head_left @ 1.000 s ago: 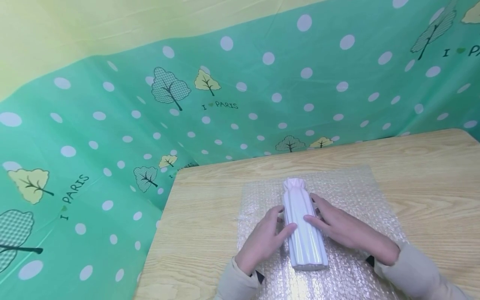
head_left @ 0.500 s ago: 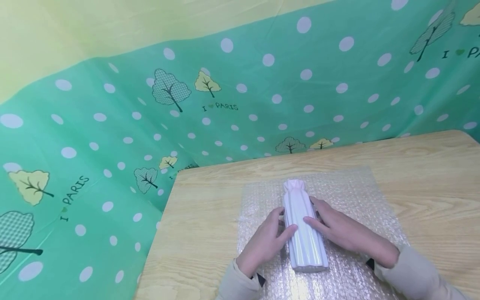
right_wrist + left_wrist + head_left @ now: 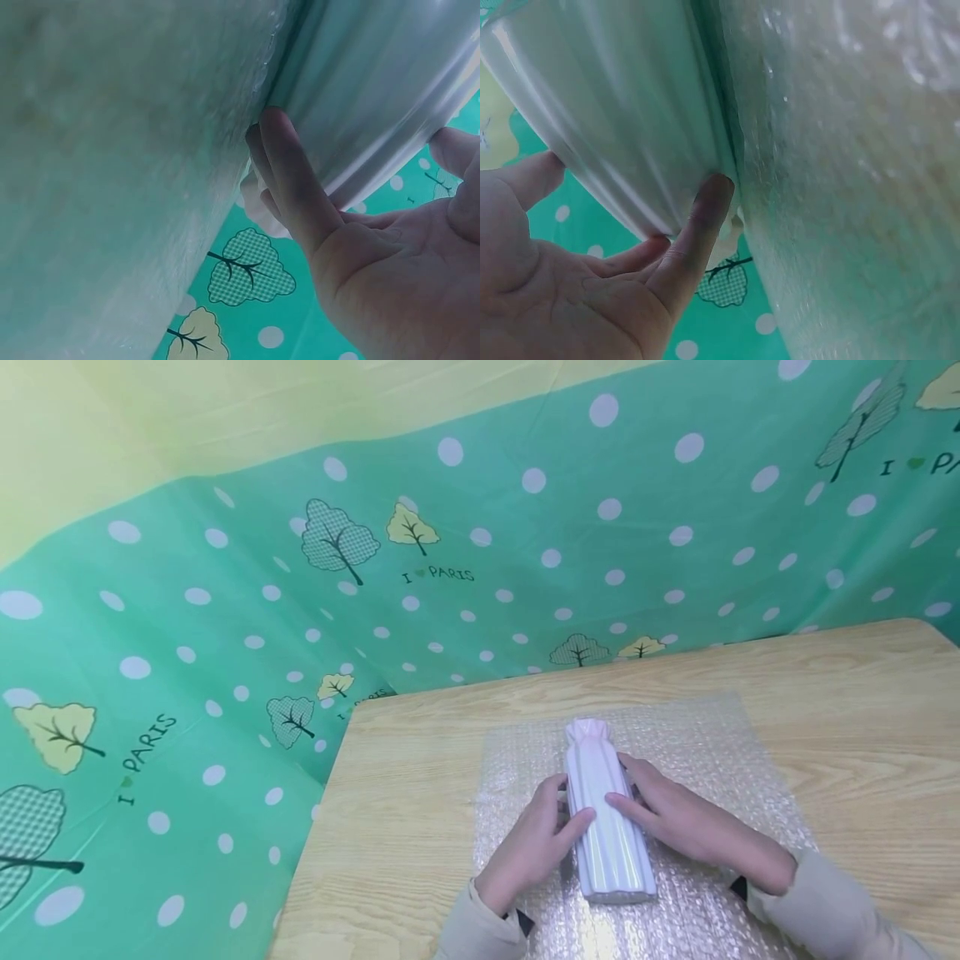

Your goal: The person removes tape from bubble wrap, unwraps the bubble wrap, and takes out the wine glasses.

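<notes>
A glossy white ribbed vase with a pinched, pinkish neck lies on its side on a sheet of bubble wrap. Its neck points away from me and its base faces me. From the left, my left hand holds the vase, thumb on top and fingers along the lower side. My right hand holds it from the opposite side in the same way, a bit nearer the neck. In the left wrist view, fingertips reach down where the vase meets the wrap; right fingertips do likewise in the right wrist view.
The bubble wrap lies flat on a wooden table and extends past the vase on all visible sides. Behind and to the left hangs a green dotted curtain printed with trees, close against the table's back edge.
</notes>
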`<action>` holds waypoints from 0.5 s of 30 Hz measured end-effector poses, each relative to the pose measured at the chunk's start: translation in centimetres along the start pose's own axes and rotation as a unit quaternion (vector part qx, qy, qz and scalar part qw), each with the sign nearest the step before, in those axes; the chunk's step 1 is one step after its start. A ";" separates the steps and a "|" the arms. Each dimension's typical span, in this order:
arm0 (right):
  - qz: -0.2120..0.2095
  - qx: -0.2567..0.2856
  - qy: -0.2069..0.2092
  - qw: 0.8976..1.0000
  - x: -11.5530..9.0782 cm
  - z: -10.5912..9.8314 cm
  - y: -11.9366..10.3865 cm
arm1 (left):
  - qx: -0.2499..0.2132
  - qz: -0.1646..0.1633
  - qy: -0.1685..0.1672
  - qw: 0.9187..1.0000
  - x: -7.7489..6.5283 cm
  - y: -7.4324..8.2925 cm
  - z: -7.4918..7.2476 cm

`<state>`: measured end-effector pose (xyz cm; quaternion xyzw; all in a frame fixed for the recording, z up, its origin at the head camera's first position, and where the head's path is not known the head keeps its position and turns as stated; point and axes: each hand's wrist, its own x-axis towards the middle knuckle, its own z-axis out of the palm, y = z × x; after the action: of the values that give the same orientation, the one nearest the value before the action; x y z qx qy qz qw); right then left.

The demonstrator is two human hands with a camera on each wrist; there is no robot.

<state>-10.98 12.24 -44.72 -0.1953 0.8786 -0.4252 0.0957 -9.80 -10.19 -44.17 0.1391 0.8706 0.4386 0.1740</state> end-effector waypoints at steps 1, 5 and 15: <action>0.000 0.002 0.000 1.000 0.0 0.0 0.0 | -0.003 0.000 0.000 1.000 0.0 0.0 0.0; -0.001 0.004 0.000 1.000 0.0 -0.2 -0.1 | -0.014 0.001 -0.002 1.000 0.0 0.0 0.0; 0.006 0.009 -0.003 1.000 0.0 0.0 -0.1 | -0.028 0.005 -0.005 1.000 0.0 0.2 0.1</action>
<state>-10.97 12.17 -44.62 -0.1900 0.8756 -0.4321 0.1025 -9.76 -9.98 -44.11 0.1413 0.8564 0.4627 0.1801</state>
